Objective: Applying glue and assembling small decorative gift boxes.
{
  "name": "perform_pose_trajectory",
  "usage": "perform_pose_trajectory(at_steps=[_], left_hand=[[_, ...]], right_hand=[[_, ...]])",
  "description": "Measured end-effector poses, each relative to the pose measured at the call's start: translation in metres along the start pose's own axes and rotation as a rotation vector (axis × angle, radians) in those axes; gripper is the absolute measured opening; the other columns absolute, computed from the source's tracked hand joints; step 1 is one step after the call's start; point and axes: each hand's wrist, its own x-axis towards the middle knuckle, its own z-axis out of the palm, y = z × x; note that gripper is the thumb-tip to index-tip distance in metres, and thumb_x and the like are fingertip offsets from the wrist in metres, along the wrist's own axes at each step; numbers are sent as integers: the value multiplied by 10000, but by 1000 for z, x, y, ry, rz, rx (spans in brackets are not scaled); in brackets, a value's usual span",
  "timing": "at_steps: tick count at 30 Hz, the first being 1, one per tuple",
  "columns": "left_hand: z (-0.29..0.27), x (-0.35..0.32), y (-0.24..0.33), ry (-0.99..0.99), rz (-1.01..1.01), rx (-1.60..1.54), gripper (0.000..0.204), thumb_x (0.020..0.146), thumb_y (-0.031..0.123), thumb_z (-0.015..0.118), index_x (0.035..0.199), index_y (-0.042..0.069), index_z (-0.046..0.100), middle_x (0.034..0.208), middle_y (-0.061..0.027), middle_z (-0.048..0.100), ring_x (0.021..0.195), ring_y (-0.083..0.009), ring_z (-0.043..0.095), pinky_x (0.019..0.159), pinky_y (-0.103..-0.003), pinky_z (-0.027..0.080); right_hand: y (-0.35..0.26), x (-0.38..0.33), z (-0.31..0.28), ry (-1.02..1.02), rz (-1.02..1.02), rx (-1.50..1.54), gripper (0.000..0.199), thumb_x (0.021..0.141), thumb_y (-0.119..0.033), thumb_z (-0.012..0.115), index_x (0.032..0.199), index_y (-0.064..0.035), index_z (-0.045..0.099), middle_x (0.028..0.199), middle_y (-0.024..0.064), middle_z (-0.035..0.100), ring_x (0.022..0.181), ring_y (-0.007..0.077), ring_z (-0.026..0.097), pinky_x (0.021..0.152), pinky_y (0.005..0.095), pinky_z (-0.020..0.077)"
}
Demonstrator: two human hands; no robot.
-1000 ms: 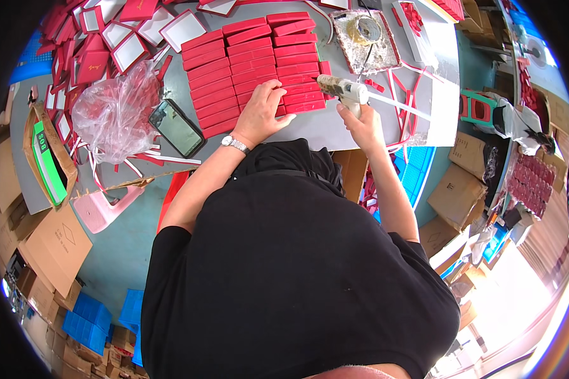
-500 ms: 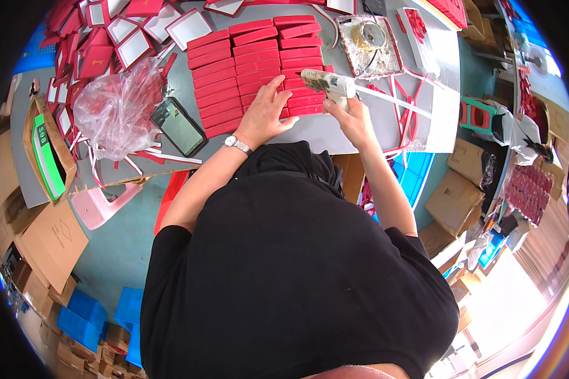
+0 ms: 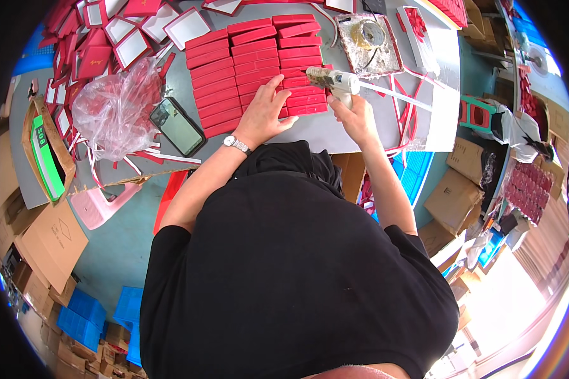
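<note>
Rows of flat red boxes [image 3: 256,57] lie packed side by side in three columns on the grey table in front of me. My left hand [image 3: 265,117] rests over the near end of the middle column, fingers spread and fingertips touching the boxes. A watch [image 3: 236,144] is on that wrist. In my right hand [image 3: 357,119] is a white glue gun [image 3: 342,82], gripped by its handle. Its nozzle points left, over the right column. A long pale glue stick [image 3: 395,95] sticks out of the gun's back end.
A phone [image 3: 178,126] and a clear plastic bag [image 3: 117,110] lie left of the boxes. Open red-and-white boxes [image 3: 133,41] pile up at the far left. A glue-crusted tray [image 3: 354,57] with a tape roll [image 3: 368,35] sits far right, near red ribbons [image 3: 411,120].
My right hand and the glue gun have shifted slightly to the right. My left hand has stayed at the same place on the boxes.
</note>
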Motion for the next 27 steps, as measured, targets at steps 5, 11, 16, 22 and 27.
perform_pose_trajectory(at_steps=[5, 11, 16, 22, 27], left_hand=[[0, 0, 0, 1, 0, 4, 569, 673, 247, 770, 1128, 25, 509, 1323, -183, 372, 1056, -329, 480, 904, -388, 442], [0, 1, 1, 3, 5, 6, 557, 674, 250, 769, 1114, 19, 518, 1317, -185, 378, 1042, -322, 485, 899, -384, 445], [-1, 2, 1, 20, 19, 11, 547, 674, 261, 757, 1101, 11, 523, 1296, -199, 393, 977, -303, 494, 890, -387, 446], [0, 1, -1, 40, 40, 12, 545, 675, 271, 747, 1094, 7, 519, 1282, -213, 400, 927, -298, 503, 876, -393, 449], [0, 1, 0, 44, 40, -2, 548, 674, 268, 749, 1094, 11, 510, 1282, -219, 399, 948, -320, 502, 878, -401, 448]], right_hand=[[4, 0, -5, 31, 6, -17, 389, 807, -383, 622, 889, -3, 625, 636, 31, 577, 584, 100, 546, 564, 268, 444], [10, 0, -11, 83, 23, -73, 390, 797, -391, 628, 884, -11, 624, 633, 32, 579, 580, 104, 555, 565, 271, 448], [4, -4, -15, 86, 17, -164, 367, 807, -389, 610, 892, -32, 624, 668, 36, 606, 618, 108, 578, 588, 279, 453], [-1, -2, -8, -4, -28, 128, 324, 835, -322, 590, 939, -18, 629, 751, 23, 628, 713, 98, 555, 638, 267, 435], [-14, 7, 3, -14, -66, 117, 339, 825, -309, 610, 986, -12, 629, 759, 28, 630, 703, 101, 543, 635, 265, 431]])
